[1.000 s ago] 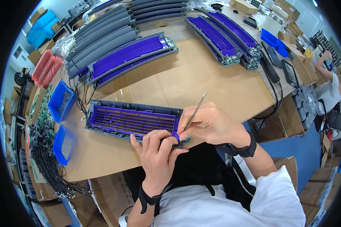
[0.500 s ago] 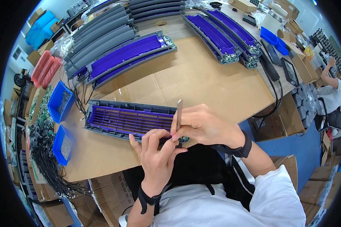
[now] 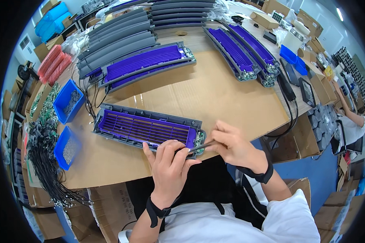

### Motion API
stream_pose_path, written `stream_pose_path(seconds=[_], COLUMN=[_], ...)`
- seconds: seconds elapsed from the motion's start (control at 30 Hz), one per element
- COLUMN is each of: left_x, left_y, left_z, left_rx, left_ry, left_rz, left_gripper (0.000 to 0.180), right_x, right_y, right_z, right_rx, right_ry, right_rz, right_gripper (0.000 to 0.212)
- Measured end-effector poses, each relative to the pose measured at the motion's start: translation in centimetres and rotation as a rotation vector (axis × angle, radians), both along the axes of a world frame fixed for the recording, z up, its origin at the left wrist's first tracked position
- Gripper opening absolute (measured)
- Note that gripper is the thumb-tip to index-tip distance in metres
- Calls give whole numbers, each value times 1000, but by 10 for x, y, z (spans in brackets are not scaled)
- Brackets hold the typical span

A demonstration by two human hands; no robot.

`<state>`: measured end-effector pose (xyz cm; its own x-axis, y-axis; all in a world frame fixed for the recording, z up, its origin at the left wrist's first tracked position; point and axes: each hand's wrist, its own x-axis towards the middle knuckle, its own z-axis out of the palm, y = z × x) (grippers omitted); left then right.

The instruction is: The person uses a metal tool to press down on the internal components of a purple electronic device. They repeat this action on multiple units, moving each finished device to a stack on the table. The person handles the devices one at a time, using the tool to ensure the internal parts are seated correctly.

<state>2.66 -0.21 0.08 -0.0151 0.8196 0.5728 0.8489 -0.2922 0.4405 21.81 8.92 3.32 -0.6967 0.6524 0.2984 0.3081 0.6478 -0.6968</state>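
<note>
A long grey housing with a purple slatted grille (image 3: 146, 128) lies in front of me on the cardboard sheet. At its right end sits a small green circuit board (image 3: 199, 141). My left hand (image 3: 166, 164) grips the near edge of the housing beside the board, fingers curled over it and the thumb below. My right hand (image 3: 235, 146) pinches slim metal tweezers (image 3: 207, 145), held low and nearly flat. Their tip reaches the near corner by the board, close to my left fingertips; what it touches there is too small to tell.
Similar grille housings lie at the back left (image 3: 146, 60) and back right (image 3: 235, 50), beside stacked grey covers (image 3: 117, 36). Blue bins of small parts (image 3: 69, 101) and a bundle of black cables (image 3: 46, 158) stand left. A black cable (image 3: 297, 109) hangs over the right edge. Another person (image 3: 348, 123) sits far right.
My right hand has moved right, and the tweezers have gone from upright to nearly flat, uncovering the circuit board. My left hand stays at the housing's edge. The view has shifted slightly.
</note>
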Motion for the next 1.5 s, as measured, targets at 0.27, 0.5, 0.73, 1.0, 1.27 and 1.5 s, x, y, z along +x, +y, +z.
stream_pose_path(seconds=[0.27,0.5,0.73,1.0,1.27,1.5], left_x=[0,0,-2,-13,-38,-50], left_y=[0,-1,-3,-10,-41,-30], left_z=[-2,-7,-9,-7,5,6], left_rx=[47,75,54,148,412,127], left_ry=[-6,-237,-227,-433,-545,-282], left_rz=[-5,-8,-17,-122,-113,89], left_gripper=[25,44,58,56,16,26], right_x=[-24,-55,-48,-63,15,59], right_y=[-2,6,21,35,0,77], right_z=[3,15,32,25,76,111], right_rx=[-32,-23,-115,232,377,380], right_ry=[178,-225,-113,-451,-381,-367], right_rz=[-16,-108,-201,-80,-302,-839], right_gripper=[11,8,28,34,26,31])
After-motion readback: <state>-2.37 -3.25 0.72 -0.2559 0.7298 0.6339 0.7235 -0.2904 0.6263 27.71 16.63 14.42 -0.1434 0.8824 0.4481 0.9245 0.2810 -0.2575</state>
